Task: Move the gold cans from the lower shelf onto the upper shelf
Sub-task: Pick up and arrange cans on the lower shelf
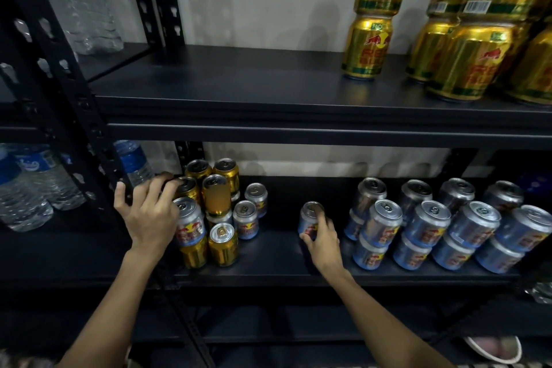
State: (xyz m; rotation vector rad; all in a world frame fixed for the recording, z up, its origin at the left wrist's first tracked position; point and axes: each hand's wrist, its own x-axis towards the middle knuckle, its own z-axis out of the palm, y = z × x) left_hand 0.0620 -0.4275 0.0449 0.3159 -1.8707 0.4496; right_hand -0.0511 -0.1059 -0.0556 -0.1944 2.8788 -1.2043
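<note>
Several gold cans (216,194) stand in a tight cluster at the left of the lower shelf (268,254), some stacked, with blue-silver cans (245,219) mixed in. My left hand (149,212) reaches into that cluster. Its fingers curl over the top of a rear gold can (187,188) while its thumb rests against the black shelf post. My right hand (324,240) grips a single blue-silver can (309,218) standing mid-shelf. On the upper shelf (224,78), more gold cans (367,48) are stacked two high at the right.
A block of stacked blue-silver cans (427,224) fills the right of the lower shelf. Water bottles (30,185) stand in the bay to the left, beyond the black upright post (59,69). A shoe (493,349) lies on the floor at the bottom right.
</note>
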